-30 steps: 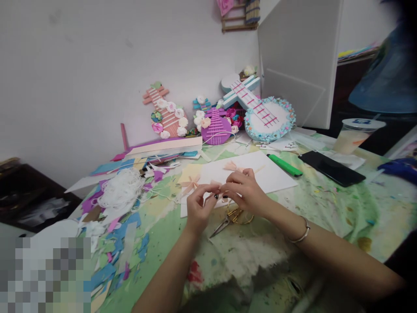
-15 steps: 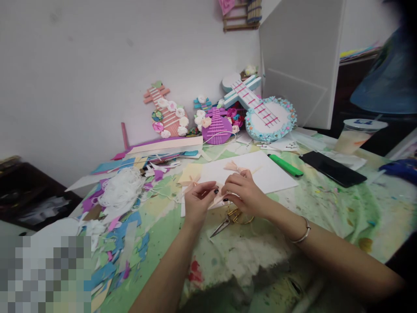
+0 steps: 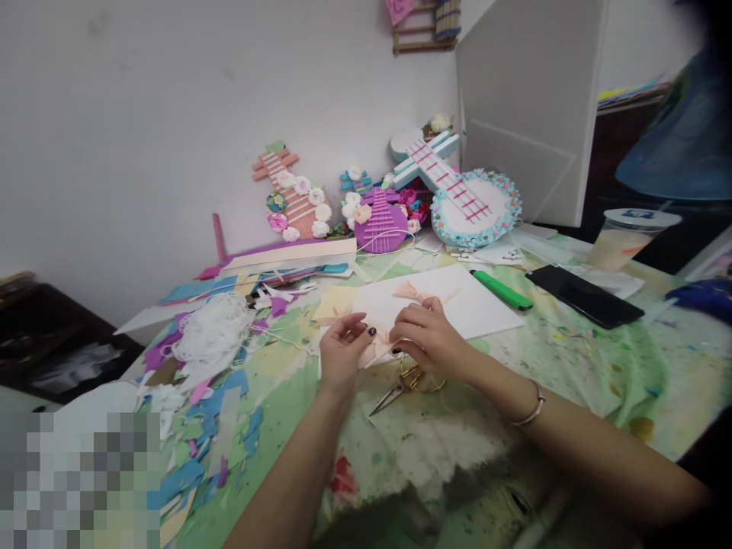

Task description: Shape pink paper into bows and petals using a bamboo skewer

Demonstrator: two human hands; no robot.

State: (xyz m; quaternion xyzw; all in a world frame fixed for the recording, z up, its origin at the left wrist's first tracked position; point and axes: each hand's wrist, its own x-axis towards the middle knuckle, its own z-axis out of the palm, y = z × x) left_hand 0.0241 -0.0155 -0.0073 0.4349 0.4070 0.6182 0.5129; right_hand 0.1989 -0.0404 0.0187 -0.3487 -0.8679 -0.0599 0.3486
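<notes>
A peach paper strip (image 3: 380, 349) stretches between my two hands, just above the near edge of a white board (image 3: 480, 316). My left hand (image 3: 343, 351) is closed at its left side, thumb against the curled fingers; the exact contact is partly hidden. Pinched between the fingers of my right hand (image 3: 431, 339) is the strip's other end, mostly covered by the knuckles. Behind the right fingers, a peach paper tassel (image 3: 407, 290) lies on the board. Gold-handled scissors (image 3: 397, 391) rest below the right hand, blades pointing down and left.
White string (image 3: 214, 332) lies tangled among coloured paper scraps (image 3: 232, 412) on the left. To the right are a green cutter (image 3: 500, 290), a black phone (image 3: 584, 295) and a lidded cup (image 3: 623, 240). Decorated paper instruments (image 3: 382, 221) lean along the wall.
My left hand has shifted slightly left, and its index finger has lifted a little from the thumb. My right hand has hardly moved.
</notes>
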